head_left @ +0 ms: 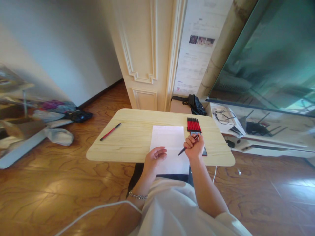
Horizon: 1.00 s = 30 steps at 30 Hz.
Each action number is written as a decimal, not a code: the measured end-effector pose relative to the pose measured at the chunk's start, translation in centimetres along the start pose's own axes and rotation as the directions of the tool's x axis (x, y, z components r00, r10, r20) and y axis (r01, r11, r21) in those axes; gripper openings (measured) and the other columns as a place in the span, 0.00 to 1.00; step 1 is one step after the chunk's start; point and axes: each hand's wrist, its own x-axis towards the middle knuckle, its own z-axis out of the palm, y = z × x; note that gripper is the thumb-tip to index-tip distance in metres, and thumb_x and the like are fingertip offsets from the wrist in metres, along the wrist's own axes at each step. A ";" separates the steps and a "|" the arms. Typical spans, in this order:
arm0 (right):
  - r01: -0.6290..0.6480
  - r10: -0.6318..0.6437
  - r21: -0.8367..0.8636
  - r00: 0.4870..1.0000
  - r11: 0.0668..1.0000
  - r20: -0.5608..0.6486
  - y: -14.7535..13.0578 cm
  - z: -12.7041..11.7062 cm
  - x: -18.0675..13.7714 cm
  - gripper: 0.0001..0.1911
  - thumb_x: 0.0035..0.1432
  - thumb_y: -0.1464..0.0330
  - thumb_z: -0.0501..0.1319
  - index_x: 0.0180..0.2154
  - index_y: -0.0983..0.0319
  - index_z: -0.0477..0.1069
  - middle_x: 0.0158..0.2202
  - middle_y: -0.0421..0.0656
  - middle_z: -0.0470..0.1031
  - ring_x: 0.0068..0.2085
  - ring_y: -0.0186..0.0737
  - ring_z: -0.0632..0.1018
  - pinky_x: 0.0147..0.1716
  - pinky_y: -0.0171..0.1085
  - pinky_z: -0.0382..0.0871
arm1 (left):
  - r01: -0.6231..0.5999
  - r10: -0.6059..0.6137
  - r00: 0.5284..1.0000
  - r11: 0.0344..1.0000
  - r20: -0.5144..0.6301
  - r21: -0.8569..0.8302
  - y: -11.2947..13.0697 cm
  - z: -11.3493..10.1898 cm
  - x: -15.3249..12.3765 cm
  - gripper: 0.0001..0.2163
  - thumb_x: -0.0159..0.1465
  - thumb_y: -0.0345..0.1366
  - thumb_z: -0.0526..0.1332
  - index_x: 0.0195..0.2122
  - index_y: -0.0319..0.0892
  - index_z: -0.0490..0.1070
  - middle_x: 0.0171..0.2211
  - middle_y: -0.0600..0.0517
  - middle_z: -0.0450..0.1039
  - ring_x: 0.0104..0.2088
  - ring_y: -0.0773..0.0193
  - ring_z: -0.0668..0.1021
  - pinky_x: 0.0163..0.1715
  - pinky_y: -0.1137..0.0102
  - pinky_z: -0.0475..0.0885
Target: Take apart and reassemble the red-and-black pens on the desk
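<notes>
A white sheet of paper lies on a light wooden table, its near end reaching past the front edge. My right hand is closed around a dark pen, whose tip points down and left over the paper's right side. Over the left part of the sheet, my left hand has loosely curled fingers with a gap to the thumb and nothing visible in them. Several red and black pens lie side by side beyond my right hand. A dark flat object is partly hidden under that hand.
A single red and black pen lies on the table's left side. Behind the table's right end are a black bag and a white cabinet carrying a router. Clutter, including a plastic bag, covers the floor at left.
</notes>
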 end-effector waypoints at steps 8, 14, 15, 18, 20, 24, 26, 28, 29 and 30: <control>0.010 -0.011 -0.046 1.000 0.999 -0.020 -0.3 0.2 0.0 0.16 0.55 0.55 0.53 0.24 0.59 0.63 0.16 0.32 0.51 0.14 0.27 0.50 0.11 0.29 0.45 | 0.003 -0.002 1.000 0.999 -0.028 0.034 0.1 0.0 0.0 0.18 0.46 0.33 0.70 0.39 0.38 0.74 0.35 0.46 0.77 0.37 0.61 0.78 0.39 0.68 0.71; 0.020 -0.020 -0.034 1.000 0.999 -0.020 -0.5 0.3 -0.1 0.19 0.54 0.51 0.53 0.24 0.60 0.64 0.16 0.32 0.52 0.14 0.27 0.51 0.11 0.29 0.45 | -0.010 0.010 1.000 1.000 -0.027 0.029 0.2 0.0 0.0 0.17 0.46 0.33 0.70 0.38 0.38 0.75 0.34 0.46 0.78 0.36 0.61 0.78 0.38 0.67 0.72; 0.020 -0.020 -0.027 1.000 0.999 -0.018 -0.5 0.3 -0.1 0.20 0.54 0.51 0.53 0.24 0.60 0.64 0.16 0.32 0.52 0.14 0.27 0.51 0.11 0.29 0.45 | -0.013 0.014 1.000 0.999 -0.025 0.029 0.2 0.0 0.0 0.16 0.46 0.33 0.70 0.38 0.38 0.75 0.34 0.46 0.78 0.36 0.61 0.78 0.38 0.67 0.72; 0.022 -0.021 0.015 1.000 1.000 -0.004 -0.5 0.1 0.0 0.18 0.55 0.53 0.53 0.25 0.60 0.64 0.17 0.32 0.51 0.15 0.27 0.51 0.11 0.29 0.45 | -0.031 0.032 0.999 0.998 -0.019 0.046 0.0 -0.1 0.1 0.16 0.47 0.33 0.70 0.38 0.38 0.75 0.34 0.46 0.78 0.37 0.61 0.78 0.38 0.67 0.72; 0.020 -0.020 0.034 1.000 0.999 -0.004 -0.5 -0.1 0.1 0.16 0.55 0.55 0.53 0.24 0.60 0.63 0.16 0.32 0.51 0.14 0.27 0.51 0.11 0.29 0.45 | -0.045 0.046 0.999 0.996 -0.013 0.076 -0.1 -0.2 0.2 0.15 0.47 0.34 0.70 0.37 0.38 0.75 0.34 0.46 0.78 0.36 0.60 0.78 0.37 0.67 0.72; 0.010 -0.010 0.025 1.000 1.000 -0.014 -0.6 -0.4 0.3 0.17 0.55 0.55 0.54 0.24 0.60 0.63 0.17 0.32 0.52 0.14 0.26 0.52 0.10 0.29 0.46 | -0.122 0.122 0.992 0.971 0.011 0.206 -0.2 -0.8 0.6 0.13 0.49 0.36 0.68 0.36 0.40 0.75 0.33 0.47 0.78 0.34 0.61 0.78 0.35 0.69 0.72; 0.012 -0.012 0.018 1.000 1.000 -0.013 -0.7 -0.3 0.5 0.19 0.55 0.51 0.54 0.25 0.60 0.64 0.18 0.33 0.55 0.15 0.26 0.54 0.10 0.28 0.47 | -0.186 0.180 0.982 0.930 0.048 0.316 0.1 -1.3 1.0 0.11 0.51 0.37 0.67 0.36 0.41 0.76 0.34 0.48 0.78 0.34 0.60 0.78 0.35 0.68 0.71; 0.007 -0.007 -0.001 1.000 1.000 -0.012 -0.9 -0.1 0.8 0.19 0.53 0.50 0.57 0.27 0.60 0.65 0.20 0.34 0.59 0.16 0.25 0.56 0.09 0.27 0.47 | -0.255 0.235 0.967 0.857 0.100 0.449 0.6 -1.9 1.7 0.10 0.54 0.37 0.65 0.37 0.43 0.76 0.36 0.48 0.78 0.35 0.59 0.78 0.36 0.67 0.71; -0.004 0.004 -0.013 1.000 1.000 -0.012 -0.9 0.0 1.1 0.17 0.53 0.53 0.60 0.27 0.60 0.65 0.20 0.35 0.61 0.16 0.25 0.58 0.09 0.27 0.48 | -0.289 0.267 0.956 0.806 0.118 0.516 0.9 -2.1 2.2 0.10 0.54 0.37 0.64 0.38 0.44 0.76 0.36 0.48 0.78 0.34 0.59 0.78 0.36 0.67 0.71; -0.018 0.018 -0.026 1.000 0.999 -0.018 -0.9 0.1 1.4 0.15 0.52 0.56 0.61 0.27 0.61 0.65 0.21 0.35 0.62 0.17 0.25 0.60 0.10 0.26 0.49 | -0.320 0.297 0.945 0.751 0.137 0.578 1.1 -2.3 2.7 0.09 0.55 0.37 0.64 0.38 0.45 0.76 0.35 0.48 0.78 0.34 0.59 0.78 0.36 0.67 0.71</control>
